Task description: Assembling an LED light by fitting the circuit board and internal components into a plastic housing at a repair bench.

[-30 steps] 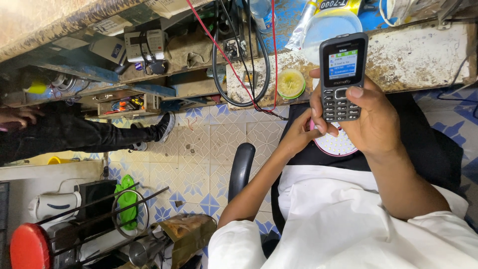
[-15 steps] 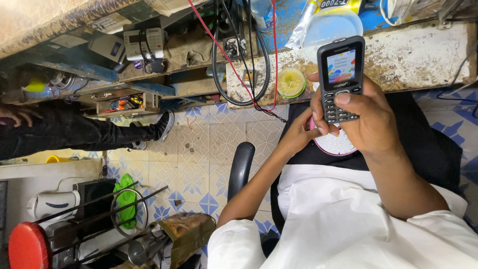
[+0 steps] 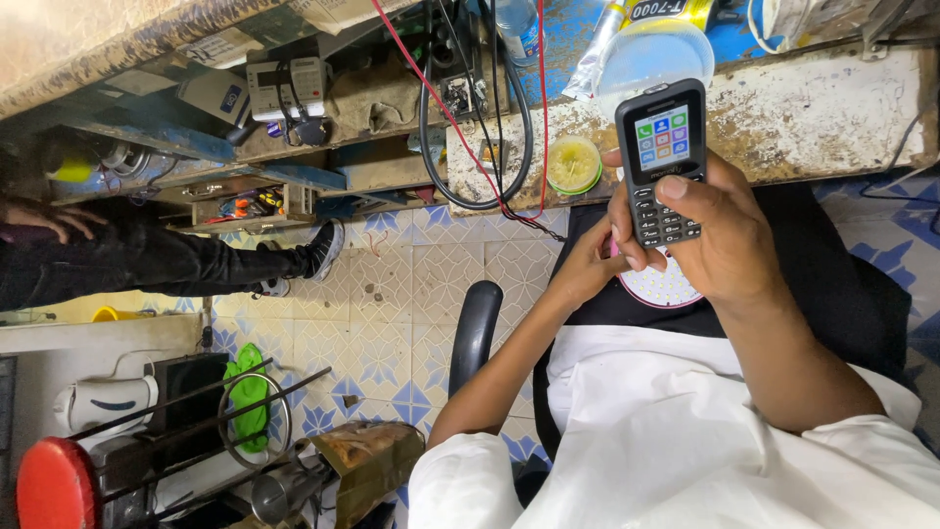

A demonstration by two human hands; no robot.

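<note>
The right hand (image 3: pixel 729 235) grips a black keypad phone (image 3: pixel 663 162) upright over the lap, thumb on the keys, while the left hand (image 3: pixel 587 269) curls closed at the phone's lower edge, fingertips touching it; the phone sits just in front of the worn bench (image 3: pixel 832 108). Its screen has changed from a single blue panel a second ago to a grid of coloured icons, so a menu is likely now open. Beyond lie a green tin (image 3: pixel 574 165), looped cables (image 3: pixel 480 118) and another person's leg (image 3: pixel 176 260).

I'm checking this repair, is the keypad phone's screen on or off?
On. The black keypad phone, held in the right hand, shows a lit screen with a grid of coloured icons.
</note>
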